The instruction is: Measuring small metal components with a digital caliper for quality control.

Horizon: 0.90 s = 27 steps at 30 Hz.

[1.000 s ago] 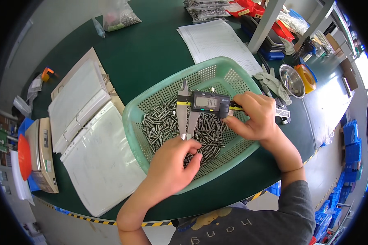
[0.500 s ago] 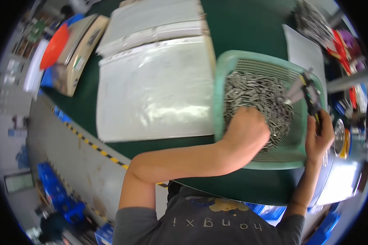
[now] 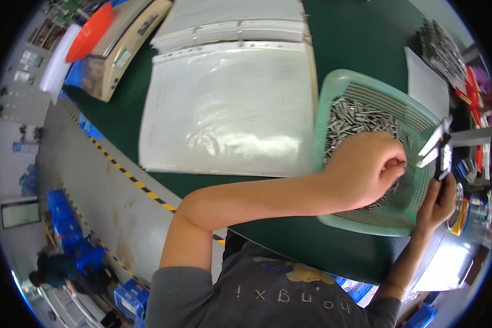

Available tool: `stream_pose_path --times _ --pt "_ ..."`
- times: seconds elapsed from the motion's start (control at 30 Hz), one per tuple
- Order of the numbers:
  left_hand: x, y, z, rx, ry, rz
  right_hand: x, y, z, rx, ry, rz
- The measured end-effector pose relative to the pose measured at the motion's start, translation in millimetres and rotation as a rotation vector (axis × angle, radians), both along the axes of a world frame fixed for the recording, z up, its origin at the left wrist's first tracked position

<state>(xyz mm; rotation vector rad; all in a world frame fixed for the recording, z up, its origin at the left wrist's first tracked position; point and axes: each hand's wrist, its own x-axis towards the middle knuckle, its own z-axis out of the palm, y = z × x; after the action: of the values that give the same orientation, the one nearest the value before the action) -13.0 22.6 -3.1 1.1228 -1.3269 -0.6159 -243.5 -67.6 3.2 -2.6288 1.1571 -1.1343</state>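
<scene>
A green plastic basket (image 3: 341,82) holds a heap of small metal pins (image 3: 361,117). My left hand (image 3: 366,169) reaches across over the heap, thumb and fingers pinched on a small, thin metal piece (image 3: 403,163) that is mostly hidden. Just right of those fingertips are the pale jaws of a caliper (image 3: 444,156). My right hand (image 3: 438,205) grips the caliper's dark body beside the basket's right rim, holding it roughly upright. The left hand and forearm cover the near part of the heap.
An open binder with plastic sleeves (image 3: 229,120) lies left of the basket on the green table (image 3: 344,44). A beige scale (image 3: 123,54) with a red-orange bowl (image 3: 90,34) stands far left. Long grey pieces (image 3: 441,52) and white paper (image 3: 426,82) lie far right. A person (image 3: 65,273) bends at lower left.
My left hand has risen from the heap and moved right, its fingers now pinched close to the caliper's jaws. My right hand still holds the caliper. The whole view has shifted a little.
</scene>
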Motion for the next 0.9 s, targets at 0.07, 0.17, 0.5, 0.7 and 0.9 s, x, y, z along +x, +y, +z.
stream_pose_path --times 0.07,0.17,0.5,0.7,0.9 --pt "4 -3 -4 0.031 0.058 -0.032 3 -2 -4 -0.008 0.021 -0.006" --pt "10 -1 5 0.044 0.102 -0.096 22 11 21 0.027 0.03 0.028" --pt "17 3 5 0.02 0.073 -0.162 32 13 21 0.1 -0.018 0.112" --pt "18 3 4 -0.044 0.058 -0.131 35 11 19 0.097 -0.025 0.16" --pt "20 2 4 -0.027 0.043 -0.164 35 9 20 0.069 -0.016 0.181"
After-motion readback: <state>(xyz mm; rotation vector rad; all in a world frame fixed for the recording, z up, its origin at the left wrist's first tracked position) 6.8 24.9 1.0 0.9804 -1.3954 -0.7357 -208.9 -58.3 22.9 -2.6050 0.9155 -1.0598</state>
